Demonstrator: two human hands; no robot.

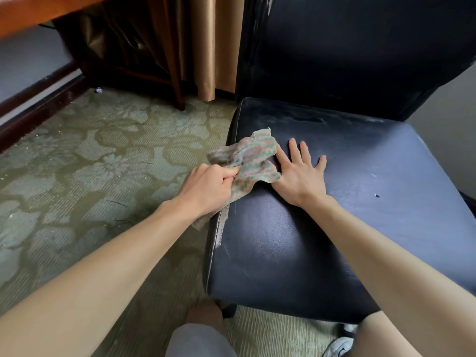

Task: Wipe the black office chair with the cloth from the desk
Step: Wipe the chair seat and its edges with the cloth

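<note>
Two arms forward: left hand around cloth, right hand flat on chair

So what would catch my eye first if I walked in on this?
Two bare arms reach in from below toward a black chair on the right. The left hand pinches a pink-and-green striped cloth at the seat's left edge, and the right hand lies flat on the seat beside it, fingers spread. A worn floral carpet fills the left.
</note>
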